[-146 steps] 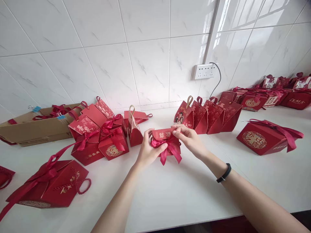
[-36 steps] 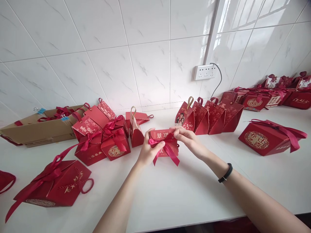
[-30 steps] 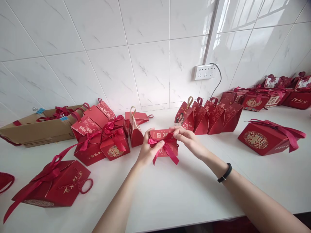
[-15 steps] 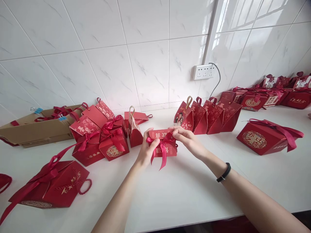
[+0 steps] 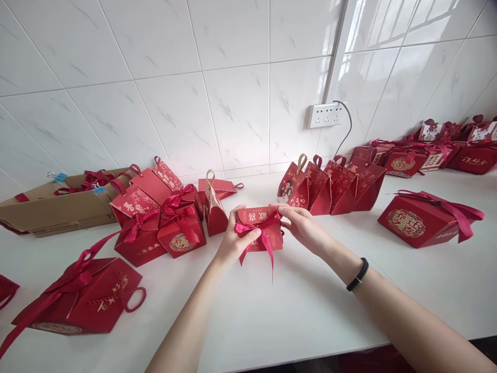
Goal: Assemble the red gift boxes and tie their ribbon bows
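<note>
A small red gift box (image 5: 272, 243) with gold lettering rests on the white table in front of me. Around it runs a dark pink ribbon (image 5: 266, 245) tied in a bow, its tails hanging down the near side. My left hand (image 5: 234, 237) grips the box's left side, the thumb pressing on the bow's knot. At the top right corner, my right hand (image 5: 302, 221) pinches the right loop of the ribbon between thumb and fingers. A black band circles my right wrist.
Several ribboned red boxes (image 5: 180, 233) stand at left, before a cardboard tray (image 5: 54, 215). A larger box (image 5: 83, 300) lies near left. Triangular boxes (image 5: 341, 189) line up behind my right hand. Another box (image 5: 419, 223) sits at right, and a power strip (image 5: 325, 115) is on the tiled wall.
My left thumb has slid right onto the knot. The right ribbon loop is pulled longer toward the upper right, and the tails have shifted. The box stays in place.
</note>
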{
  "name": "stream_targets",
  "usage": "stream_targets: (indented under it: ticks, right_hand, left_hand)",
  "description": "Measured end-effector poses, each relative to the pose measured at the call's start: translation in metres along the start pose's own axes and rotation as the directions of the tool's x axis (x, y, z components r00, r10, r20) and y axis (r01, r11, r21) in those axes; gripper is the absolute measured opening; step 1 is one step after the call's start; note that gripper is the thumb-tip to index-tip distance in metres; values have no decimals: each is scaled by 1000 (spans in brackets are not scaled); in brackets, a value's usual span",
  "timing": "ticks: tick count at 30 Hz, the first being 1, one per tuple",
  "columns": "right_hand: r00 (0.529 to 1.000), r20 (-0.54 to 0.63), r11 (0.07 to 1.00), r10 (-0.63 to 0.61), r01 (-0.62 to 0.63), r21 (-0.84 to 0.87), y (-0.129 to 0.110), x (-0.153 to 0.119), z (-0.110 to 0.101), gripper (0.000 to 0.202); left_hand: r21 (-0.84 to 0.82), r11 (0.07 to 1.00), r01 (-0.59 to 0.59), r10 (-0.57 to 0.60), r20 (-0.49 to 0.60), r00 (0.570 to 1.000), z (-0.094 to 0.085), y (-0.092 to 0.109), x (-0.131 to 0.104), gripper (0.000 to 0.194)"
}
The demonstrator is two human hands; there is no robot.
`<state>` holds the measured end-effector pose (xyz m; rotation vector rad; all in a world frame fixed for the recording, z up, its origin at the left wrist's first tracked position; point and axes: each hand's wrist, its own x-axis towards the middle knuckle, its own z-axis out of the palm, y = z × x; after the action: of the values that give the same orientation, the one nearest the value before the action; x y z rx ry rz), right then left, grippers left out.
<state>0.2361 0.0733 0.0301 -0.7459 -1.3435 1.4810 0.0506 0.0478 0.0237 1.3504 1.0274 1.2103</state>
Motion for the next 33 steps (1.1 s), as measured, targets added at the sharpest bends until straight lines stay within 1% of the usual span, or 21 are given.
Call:
stream_targets:
  ticks: [2, 5, 8, 11, 13, 14, 15, 16, 17, 18, 19, 20, 21, 23, 25, 27, 30, 31, 33]
  right_hand:
    - [1000, 7, 1000, -16, 16, 11, -1, -1, 2, 32]
    - [1000, 4, 1000, -24, 24, -3, -1, -2, 3, 30]
    - [1000, 6, 999, -29, 29, -19, -1, -3, 3, 26]
    - [999, 26, 999, -32, 33, -17, -2, -3, 2, 25]
    - [999, 36, 999, -38, 38, -16, -1, -3, 2, 26]
    - [998, 42, 999, -39, 40, -16, -1, -3, 2, 27]
    - [998, 47, 999, -37, 37, -16, -1, -3, 2, 27]
    - [998, 50, 999, -30, 31, -15, -1, -3, 3, 28]
    - [998, 51, 1000, -22, 23, -15, -1, -3, 3, 28]
    - [999, 48, 1000, -15, 15, -17, -1, -3, 3, 28]
    - [999, 41, 1000, -9, 10, -21, -1, -3, 3, 27]
    - [999, 33, 1000, -8, 9, -27, -1, -3, 3, 27]
    - [1000, 25, 999, -11, 12, -33, -1, -3, 4, 27]
    - [1000, 17, 999, -16, 16, -36, -1, -4, 4, 28]
    - [1000, 7, 999, -17, 17, -33, -2, -4, 4, 28]
    - [1000, -18, 999, -21, 20, -43, -3, -5, 4, 28]
    - [997, -66, 998, -30, 26, -58, -3, -5, 5, 29]
    - [997, -77, 998, -31, 27, -55, -3, -5, 5, 29]
    - [995, -93, 999, -33, 29, -41, -3, -5, 6, 29]
  left_hand:
    - [11, 1000, -10, 10, 1, 1000, 0, 1, 0, 62]
    - [41, 999, -36, 37, -27, 999, 1, 1, 1, 57]
    - [94, 994, -48, 54, -58, 997, 2, 1, 0, 57]
    - [110, 993, -48, 53, -38, 998, 1, -2, -1, 60]
    - [76, 996, -41, 42, -10, 999, -1, -4, 0, 56]
    - [69, 997, -45, 46, -18, 999, -2, -5, 1, 54]
    - [79, 995, -64, 68, -53, 996, -4, -6, 2, 51]
    - [105, 989, -100, 112, -113, 987, -6, -6, 4, 49]
    - [150, 978, -147, 175, -188, 967, -8, -5, 4, 47]
    - [210, 959, -193, 245, -257, 935, -11, -4, 5, 44]
    - [275, 934, -228, 307, -295, 905, -14, -1, 5, 39]
    - [331, 912, -243, 344, -293, 892, -16, 2, 4, 32]
    - [375, 895, -241, 350, -255, 901, -19, 6, 2, 27]
    - [431, 879, -206, 286, -130, 949, -22, 14, -1, 38]
    - [448, 879, -160, 196, -35, 980, -23, 21, -5, 47]
    - [457, 880, -134, 152, -2, 988, -23, 25, -7, 47]
    - [461, 880, -112, 123, 7, 992, -23, 28, -8, 44]
    - [461, 883, -87, 95, 7, 995, -23, 30, -9, 44]
    - [450, 893, 4, -9, 10, 1000, -23, 34, -11, 46]
